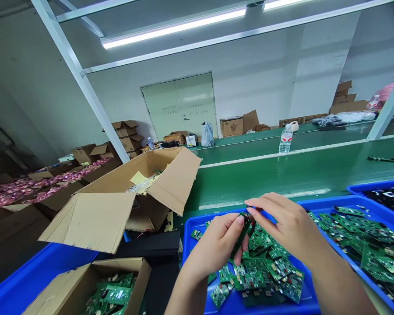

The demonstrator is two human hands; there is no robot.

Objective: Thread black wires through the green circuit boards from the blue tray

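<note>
Blue plastic tray (197, 220) heaped with green circuit boards (256, 278)

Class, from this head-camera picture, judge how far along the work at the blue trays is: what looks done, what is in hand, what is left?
Done, it seems: green circuit boards sit in a cardboard box. In hand: the left hand grips one board over a blue tray, the right hand at its upper end. Left: the loose heap in that tray.

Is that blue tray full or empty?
Mostly full: green circuit boards lie piled in the blue tray, though bare blue still shows along its near edge.
</note>
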